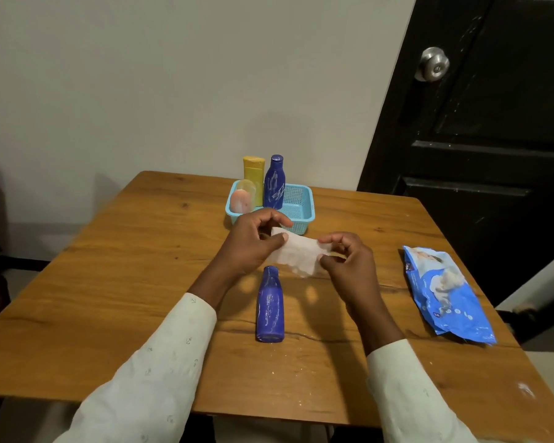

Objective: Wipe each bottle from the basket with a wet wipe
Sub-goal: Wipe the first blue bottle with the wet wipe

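A white wet wipe (298, 254) is stretched between my two hands above the table. My left hand (253, 241) pinches its left end and my right hand (346, 260) pinches its right end. Just below them a dark blue bottle (270, 305) lies on its side on the wooden table (125, 282), cap pointing away from me. Behind my hands stands a light blue basket (299, 206). It holds an upright dark blue bottle (274, 183), a yellow bottle (254, 174) and a pink bottle with a clear cap (242, 199).
A blue pack of wet wipes (445, 292) lies on the table's right side. A black door with a metal knob (433, 63) is at the right, and a pale wall stands behind the table. Small crumbs dot the table near the front edge.
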